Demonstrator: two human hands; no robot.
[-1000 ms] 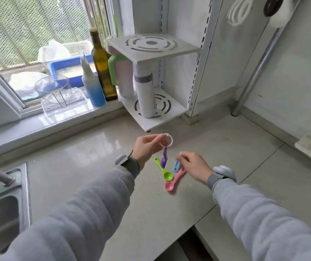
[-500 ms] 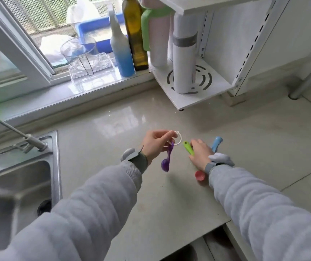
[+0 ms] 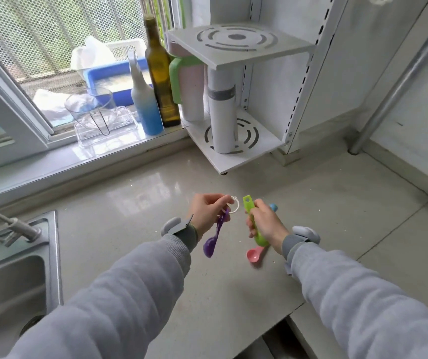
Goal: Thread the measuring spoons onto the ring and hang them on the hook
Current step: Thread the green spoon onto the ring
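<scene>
My left hand [image 3: 207,212] pinches a small white ring [image 3: 234,206] above the counter. A purple measuring spoon [image 3: 214,239] hangs from the ring, bowl down. My right hand [image 3: 266,224] grips a green measuring spoon [image 3: 249,207], its handle end with the hole pointing up, just right of the ring and apart from it. A pink spoon [image 3: 253,255] lies on the counter under my right wrist. A blue spoon [image 3: 273,207] shows only its tip behind my right hand. No hook can be made out.
A white two-tier rack [image 3: 236,42] with a white cylinder [image 3: 222,115] stands at the back. Bottles [image 3: 161,73] and a clear jug [image 3: 91,107] line the window sill. A steel sink [image 3: 8,275] lies at the left. A metal pipe [image 3: 399,81] runs up the right wall.
My right hand picked the green spoon up off the counter and raised its handle end beside the ring. The left hand kept the ring with the purple spoon hanging.
</scene>
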